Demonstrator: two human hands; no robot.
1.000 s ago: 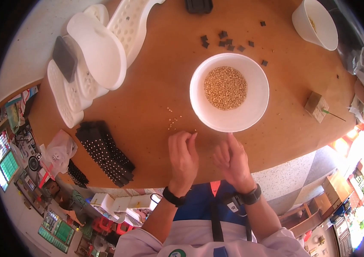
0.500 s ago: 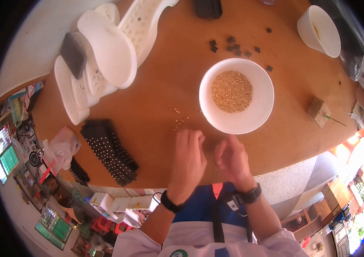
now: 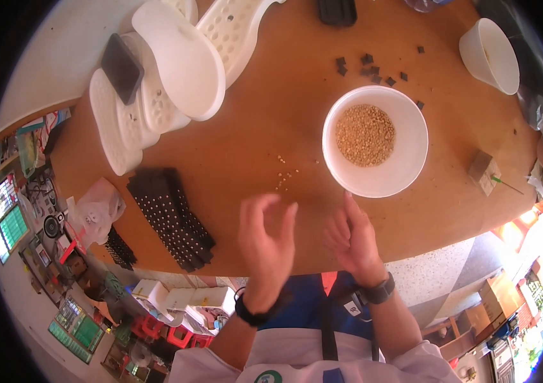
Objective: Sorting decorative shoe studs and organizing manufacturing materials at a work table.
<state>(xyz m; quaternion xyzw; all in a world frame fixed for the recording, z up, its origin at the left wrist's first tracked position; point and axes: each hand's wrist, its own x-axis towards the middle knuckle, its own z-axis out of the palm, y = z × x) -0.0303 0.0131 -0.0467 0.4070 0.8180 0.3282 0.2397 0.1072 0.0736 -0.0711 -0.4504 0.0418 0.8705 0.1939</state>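
My left hand (image 3: 266, 242) is over the near edge of the table. Its thumb and curved fingers are wide apart, with nothing seen between them. A few small golden pieces (image 3: 284, 173) lie scattered just beyond it. My right hand (image 3: 354, 241) is below a white bowl (image 3: 417, 147) that holds many small golden pieces (image 3: 365, 135). One digit points up to the bowl's near rim and seems to touch it. The other fingers are curled in, and whatever they may hold is hidden. To the left lies a stack of black strips with pale studs (image 3: 169, 217).
White foot-shaped pieces (image 3: 179, 60) pile up at the far left, a dark flat block (image 3: 122, 68) on them. Small dark squares (image 3: 367, 59) lie beyond the bowl. A second white bowl (image 3: 485, 57) and a block with a green-handled tool (image 3: 483, 171) stand right.
My left hand has moved a little left and its fingers have spread from a closed shape. The right hand has extended one digit toward the bowl. The view has shifted slightly.
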